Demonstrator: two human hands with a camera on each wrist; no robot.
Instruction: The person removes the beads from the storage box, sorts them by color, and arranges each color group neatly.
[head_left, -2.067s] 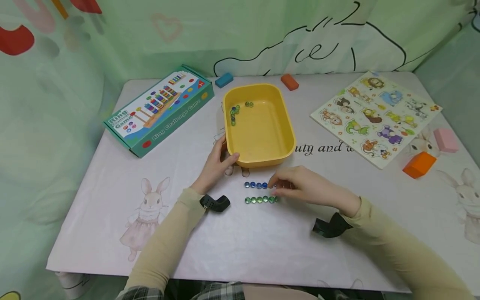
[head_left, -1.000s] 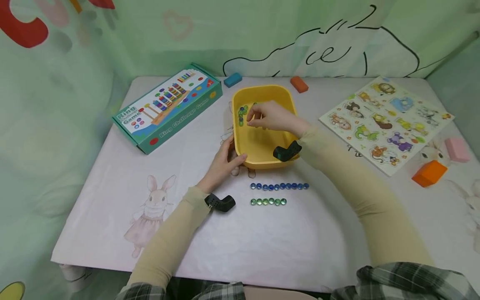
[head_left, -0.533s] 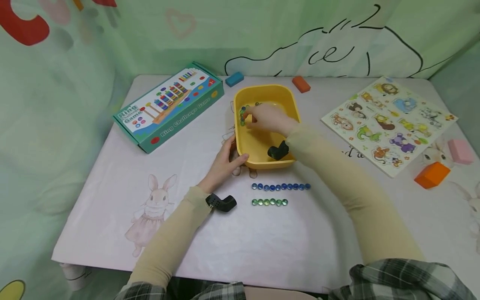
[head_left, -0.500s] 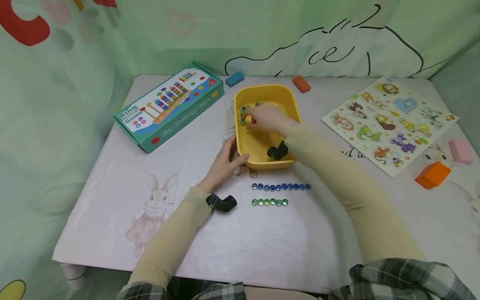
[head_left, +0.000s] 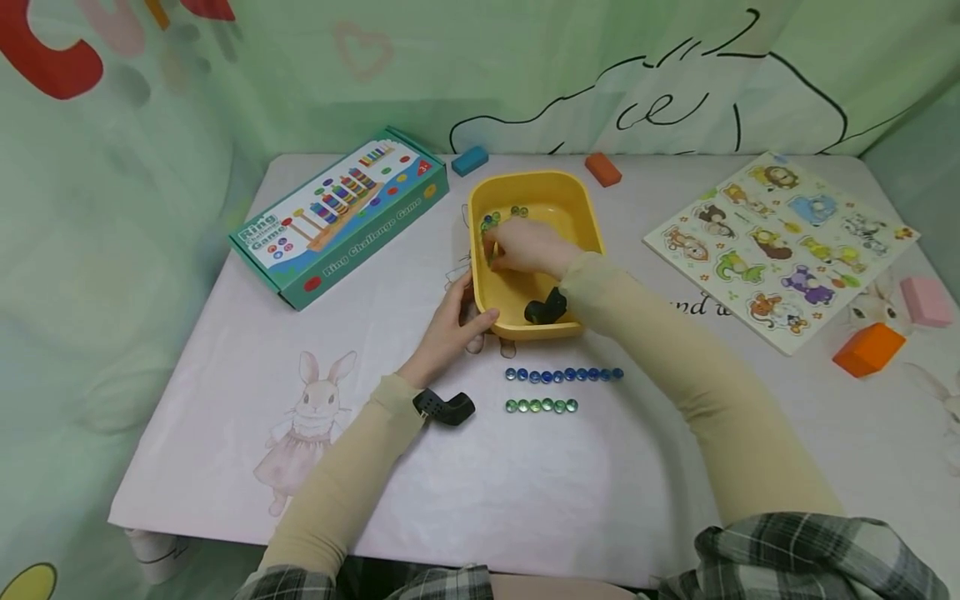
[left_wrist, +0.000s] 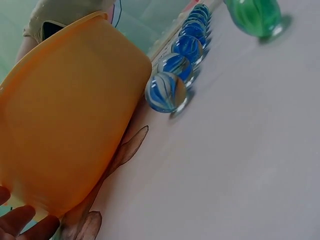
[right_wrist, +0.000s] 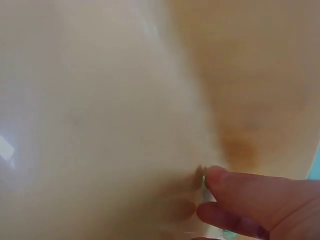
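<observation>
My left hand [head_left: 450, 323] grips the near left side of a yellow plastic tub [head_left: 537, 323], thumb at the rim. In the left wrist view its fingertips [left_wrist: 15, 220] lie against the tub's outer wall. My right hand [head_left: 532, 247] reaches inside the tub at its left side. In the right wrist view its thumb and finger pinch what looks like a glass marble [right_wrist: 206, 192], mostly hidden by the fingers. More green and blue marbles [head_left: 491, 220] lie by the tub's left wall. A row of blue marbles [head_left: 558, 377] and a shorter row of green marbles [head_left: 547, 406] lie in front.
A green ring game box [head_left: 337, 217] lies at the back left. Behind the tub are a blue block [head_left: 470, 160] and an orange-red block [head_left: 603, 169]. To the right lie an animal puzzle board [head_left: 780, 250], an orange block [head_left: 868, 350] and a pink block [head_left: 927, 302].
My right hand has left the blue row, which it was touching, and reached into the tub. Over the last half second it has shifted slightly toward me. My left hand keeps its grip.
</observation>
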